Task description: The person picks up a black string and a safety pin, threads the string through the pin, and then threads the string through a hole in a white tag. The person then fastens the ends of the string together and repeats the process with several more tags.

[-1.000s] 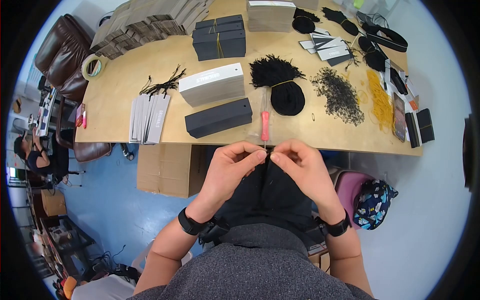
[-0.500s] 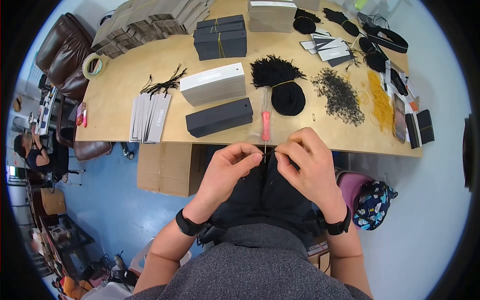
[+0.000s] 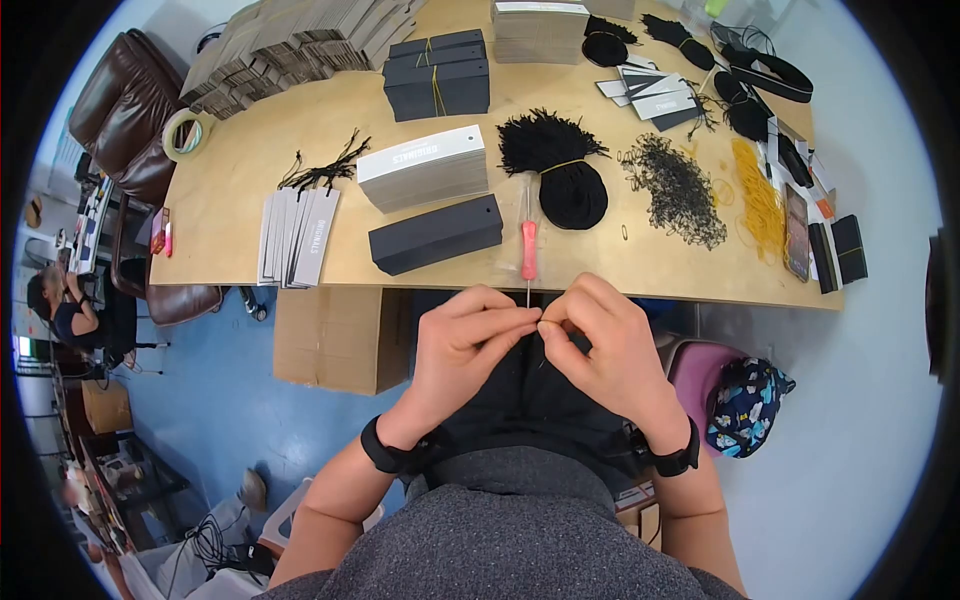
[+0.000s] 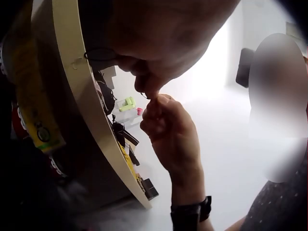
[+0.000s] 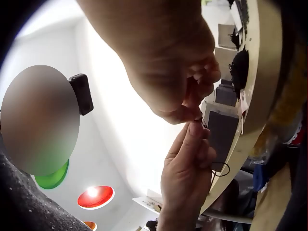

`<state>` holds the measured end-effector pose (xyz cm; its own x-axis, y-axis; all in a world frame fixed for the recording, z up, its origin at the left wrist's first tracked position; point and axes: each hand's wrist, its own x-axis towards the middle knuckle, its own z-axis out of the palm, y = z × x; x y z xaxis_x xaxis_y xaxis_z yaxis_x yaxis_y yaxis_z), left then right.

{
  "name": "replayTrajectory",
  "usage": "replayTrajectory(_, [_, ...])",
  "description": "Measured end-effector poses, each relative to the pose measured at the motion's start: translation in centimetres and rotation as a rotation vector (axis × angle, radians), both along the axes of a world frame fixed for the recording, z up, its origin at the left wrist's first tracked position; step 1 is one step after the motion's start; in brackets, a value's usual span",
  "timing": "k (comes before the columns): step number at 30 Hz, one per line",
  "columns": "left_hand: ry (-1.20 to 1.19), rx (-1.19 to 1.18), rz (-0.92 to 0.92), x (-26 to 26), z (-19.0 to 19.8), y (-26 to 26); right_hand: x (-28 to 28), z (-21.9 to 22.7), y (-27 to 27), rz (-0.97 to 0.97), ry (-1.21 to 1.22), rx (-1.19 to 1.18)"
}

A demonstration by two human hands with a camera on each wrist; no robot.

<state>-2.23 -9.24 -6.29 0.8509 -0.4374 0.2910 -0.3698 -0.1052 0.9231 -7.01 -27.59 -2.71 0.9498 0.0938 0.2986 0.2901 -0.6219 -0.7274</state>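
Centrally, a wooden table [image 3: 285, 110] is shown, covered partly by a pale card stack [image 3: 424, 172], a dark stack [image 3: 437, 236] and a banded black cord bundle [image 3: 574, 195]. At its near edge, the gap seen half a second ago between the left hand [image 3: 462, 338] and right hand [image 3: 604, 340] has been closed; their pinching fingertips meet, so the held spot is hidden. Just beside, a pink-handled tool [image 3: 529, 250] juts out, possibly obstructing. Between the fingertips a thin dark loop [image 4: 86, 55] is held, its free part projecting from the left.
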Motion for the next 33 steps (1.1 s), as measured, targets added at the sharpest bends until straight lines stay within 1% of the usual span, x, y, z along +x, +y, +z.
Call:
replayTrajectory(1, [-0.136, 0.088, 0.008, -0.1, 0.3, 0.1, -0.1, 0.1, 0.0, 0.001, 0.000, 0.001])
replayTrajectory(3, [-0.089, 0.077, -0.001, -0.2, 0.7, 0.1, -0.2, 0.3, 0.1, -0.015, 0.167, 0.170])
replayTrajectory(5, [-0.044, 0.066, -0.011, -0.1, 0.7, 0.1, -0.2, 0.7, 0.0, -0.014, 0.190, 0.209])
replayTrajectory(7, [0.341, -0.111, -0.036, 0.2, 0.5, 0.3, -0.2, 1.1, -0.1, -0.016, 0.213, 0.249])
replayTrajectory(8, [0.341, -0.110, -0.036, 0.1, 0.5, 0.4, -0.2, 1.4, -0.2, -0.048, 0.181, 0.250])
replayTrajectory(10, [0.482, -0.194, -0.014, 0.1, 0.3, 0.4, 0.0, 1.5, -0.5, -0.083, 0.148, 0.252])
replayTrajectory(11, [0.482, -0.194, -0.017, 0.3, 0.0, 0.8, 0.0, 1.4, -0.6, -0.094, 0.122, 0.228])
replayTrajectory(13, [1.129, -0.517, -0.357, 0.9, -0.5, 1.8, 0.0, 1.1, -0.6, -0.105, 0.097, 0.204])
replayTrajectory(14, [1.128, -0.517, -0.357, 0.8, -0.5, 1.6, 0.0, 0.9, -0.4, -0.093, 0.075, 0.188])
replayTrajectory(16, [1.278, -0.822, -0.381, 0.5, -0.4, 0.9, 0.0, 0.5, 0.1, -0.079, 0.054, 0.173])
replayTrajectory(17, [1.278, -0.823, -0.380, 0.4, -0.4, 0.7, -0.1, 0.2, 0.3, -0.053, 0.041, 0.134])
replayTrajectory(18, [1.250, -0.808, -0.335, 0.3, -0.4, 0.4, -0.2, 0.1, 0.4, -0.028, 0.029, 0.095])
replayTrajectory(19, [1.221, -0.793, -0.290, 0.2, -0.3, 0.2, -0.3, 0.1, 0.5, -0.028, 0.029, 0.095])
replayTrajectory(20, [1.221, -0.794, -0.291, 0.0, -0.2, -0.2, -0.4, 0.2, 0.6, -0.024, 0.034, 0.082])
replayTrajectory(22, [0.683, -0.366, -0.041, -0.4, -0.1, -0.8, -0.5, 0.2, 0.5, -0.022, 0.037, 0.069])
replayTrajectory(23, [0.684, -0.366, -0.045, -0.2, -0.1, -0.7, -0.5, 0.2, 0.3, -0.022, 0.054, 0.087])
replayTrajectory(25, [0.064, -0.021, -0.031, 0.3, -0.1, -0.3, -0.6, 0.2, 0.1, -0.023, 0.071, 0.106])
replayTrajectory(26, [0.064, -0.021, -0.030, 0.2, 0.1, -0.2, -0.6, 0.2, 0.0, -0.031, 0.134, 0.164])
replayTrajectory(27, [-0.076, 0.051, -0.023, 0.1, 0.3, -0.1, -0.6, 0.2, 0.0, -0.037, 0.198, 0.221])
replayTrajectory(28, [-0.216, 0.122, -0.016, 0.1, 0.5, -0.1, -0.6, 0.2, -0.1, -0.035, 0.198, 0.221])
replayTrajectory(29, [-0.215, 0.123, -0.014, 0.0, 0.8, 0.0, -0.6, 0.2, -0.1, -0.032, 0.221, 0.225])
replayTrajectory(31, [-0.051, 0.089, 0.014, -0.2, 1.2, -0.1, -0.5, 0.4, -0.1, -0.029, 0.245, 0.229])
replayTrajectory(32, [-0.052, 0.089, 0.013, -0.1, 1.0, -0.2, -0.5, 0.8, 0.0, -0.051, 0.229, 0.238])
replayTrajectory(33, [0.154, -0.083, -0.029, 0.0, 0.6, -0.3, -0.5, 1.0, 0.0, -0.073, 0.215, 0.249])
